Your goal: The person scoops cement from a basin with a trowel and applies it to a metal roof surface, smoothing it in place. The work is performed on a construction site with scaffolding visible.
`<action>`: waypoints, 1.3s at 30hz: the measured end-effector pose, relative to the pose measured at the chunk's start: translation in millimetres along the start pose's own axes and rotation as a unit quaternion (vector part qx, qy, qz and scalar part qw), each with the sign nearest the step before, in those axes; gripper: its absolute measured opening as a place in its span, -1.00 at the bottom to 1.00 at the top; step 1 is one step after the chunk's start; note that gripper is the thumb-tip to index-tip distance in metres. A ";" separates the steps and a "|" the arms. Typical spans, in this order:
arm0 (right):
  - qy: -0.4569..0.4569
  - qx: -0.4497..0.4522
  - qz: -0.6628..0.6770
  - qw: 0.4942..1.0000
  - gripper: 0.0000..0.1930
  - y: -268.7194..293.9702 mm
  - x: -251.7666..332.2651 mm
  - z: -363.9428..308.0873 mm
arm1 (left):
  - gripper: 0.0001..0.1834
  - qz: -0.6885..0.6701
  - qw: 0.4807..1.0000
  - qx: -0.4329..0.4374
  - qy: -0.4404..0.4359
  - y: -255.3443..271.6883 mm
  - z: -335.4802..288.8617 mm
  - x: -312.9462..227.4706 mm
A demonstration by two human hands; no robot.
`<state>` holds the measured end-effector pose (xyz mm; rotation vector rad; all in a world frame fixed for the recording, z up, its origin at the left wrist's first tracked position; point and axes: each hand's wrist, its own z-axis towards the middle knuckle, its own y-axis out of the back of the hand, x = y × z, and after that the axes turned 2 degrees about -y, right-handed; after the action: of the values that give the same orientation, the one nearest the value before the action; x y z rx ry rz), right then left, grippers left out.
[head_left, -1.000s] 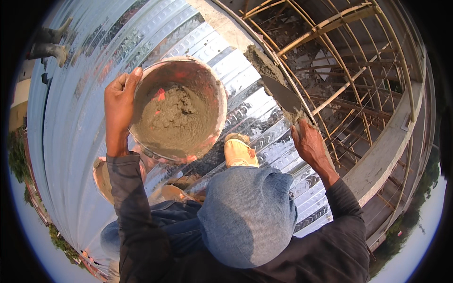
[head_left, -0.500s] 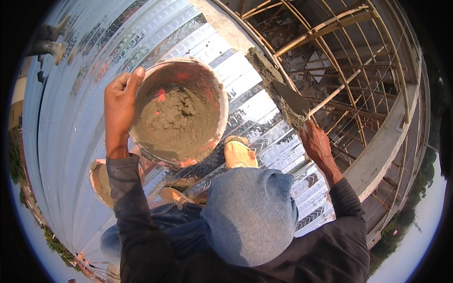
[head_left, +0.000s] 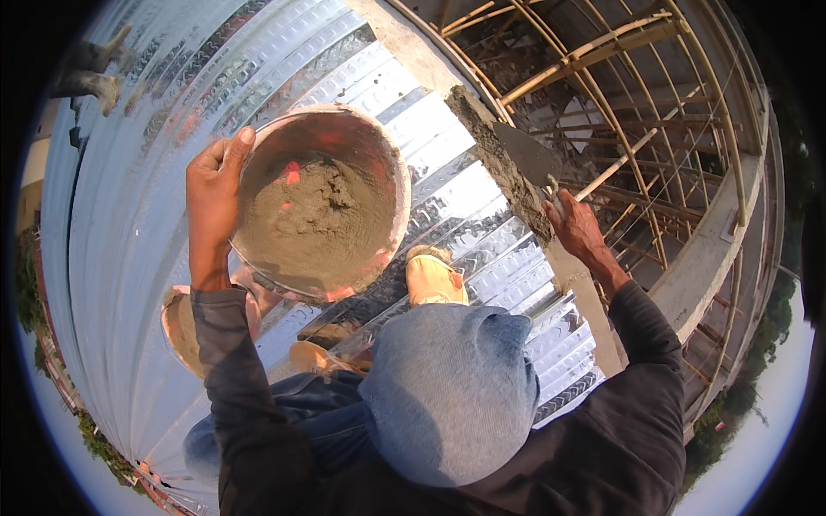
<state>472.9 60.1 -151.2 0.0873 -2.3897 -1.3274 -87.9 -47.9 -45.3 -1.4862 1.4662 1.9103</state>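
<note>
My left hand (head_left: 215, 185) is closed on the rim of a red bucket (head_left: 394, 230), thumb on top, tilting its mouth toward me. Grey wet mortar (head_left: 318, 219) fills the lower part of it, with a bit of red showing through. At the right, my right hand (head_left: 581, 225) grips the handle of a pointed trowel (head_left: 529, 156). The trowel's blade lies over the right edge of a strip of mortar (head_left: 492, 155), which runs along the edge of the ribbed metal sheet. Whether the blade touches the mortar I cannot tell.
Ribbed shiny metal decking (head_left: 430, 129) spreads under me and to the left. A second bucket (head_left: 182, 331) stands by my left forearm. Beyond the mortar strip is a drop with bamboo scaffolding (head_left: 632, 146) and a concrete beam (head_left: 710, 284). Another person's boots (head_left: 95, 86) show at the far left.
My right hand and the trowel have shifted slightly up and right, the blade now farther toward the outer edge of the mortar strip. The bucket has moved slightly left in view, still held.
</note>
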 end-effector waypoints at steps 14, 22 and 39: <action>0.025 0.056 0.018 0.998 -0.43 -3.1 -21.4 -22.1 | -0.46 -0.007 0.999 0.025 0.038 -2.2 9.6 -7.2; -0.053 0.083 -0.037 0.994 -0.51 9.3 -13.8 -45.9 | -0.42 -0.028 0.997 0.039 0.063 0.7 -3.1 -18.9; 0.367 -0.180 -0.252 0.877 -0.79 -3.4 286.7 75.1 | -0.43 0.041 0.989 0.041 -0.138 -37.1 32.4 -14.0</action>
<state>181.4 48.1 -98.5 0.9748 -1.4909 -1.5606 -72.0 -0.1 -54.7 -1.0898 1.4766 1.9837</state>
